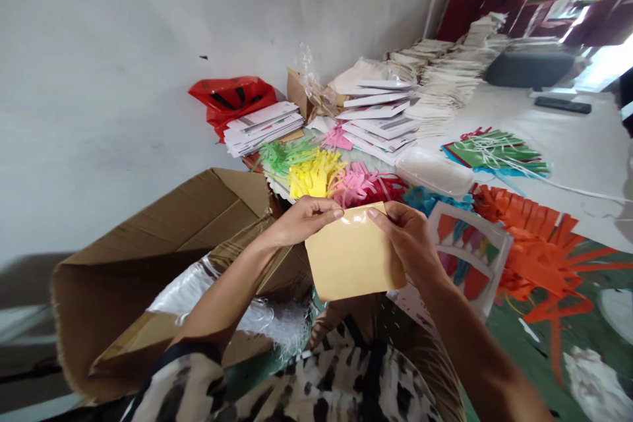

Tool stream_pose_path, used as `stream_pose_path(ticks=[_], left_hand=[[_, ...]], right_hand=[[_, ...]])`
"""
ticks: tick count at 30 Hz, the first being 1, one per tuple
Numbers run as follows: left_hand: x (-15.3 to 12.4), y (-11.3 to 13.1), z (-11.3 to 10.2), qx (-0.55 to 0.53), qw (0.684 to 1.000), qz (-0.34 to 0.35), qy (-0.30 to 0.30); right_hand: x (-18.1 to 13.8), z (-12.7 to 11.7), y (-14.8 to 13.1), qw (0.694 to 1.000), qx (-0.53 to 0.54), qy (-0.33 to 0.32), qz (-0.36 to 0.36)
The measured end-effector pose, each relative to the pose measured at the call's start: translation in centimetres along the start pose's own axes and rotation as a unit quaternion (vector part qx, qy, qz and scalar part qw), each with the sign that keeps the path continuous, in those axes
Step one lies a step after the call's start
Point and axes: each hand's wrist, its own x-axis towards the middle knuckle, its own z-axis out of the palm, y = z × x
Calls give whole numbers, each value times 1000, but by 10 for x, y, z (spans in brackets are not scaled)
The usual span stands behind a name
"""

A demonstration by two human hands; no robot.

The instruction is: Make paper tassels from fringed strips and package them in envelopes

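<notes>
A tan paper envelope point(353, 260) with a shiny strip along its top edge is held up in front of my lap. My left hand point(309, 217) pinches its upper left corner between thumb and fingers. At the upper right corner my right hand point(408, 231) grips it, thumb on the near face. Just beyond the envelope lie fringed paper bundles: green point(284, 155), yellow point(316, 175) and pink point(359, 183). To the right of my right hand a white-framed packet point(469, 254) shows coloured flags.
An open cardboard box point(163, 231) with clear plastic stands at left. Behind are a red bag point(235, 102), white packet stacks point(380, 115) and tall paper piles point(450, 72). Orange fringe point(539, 254) hangs over the table edge at right, near a green fringed bundle point(499, 155).
</notes>
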Motion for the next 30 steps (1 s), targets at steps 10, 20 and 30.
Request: stream_pose_path(ticks=[10,20,30], left_hand=[[2,6,12,23,993,67,92],[-1,-7,42,146,905,301,263],[-6,-21,40,308,895,236,220]], right_hand=[[-2,6,-1,989,-97,6,-114],[-7,10,-6,997,-28,41,-53],[-12,7,-4,998,12,-3,55]])
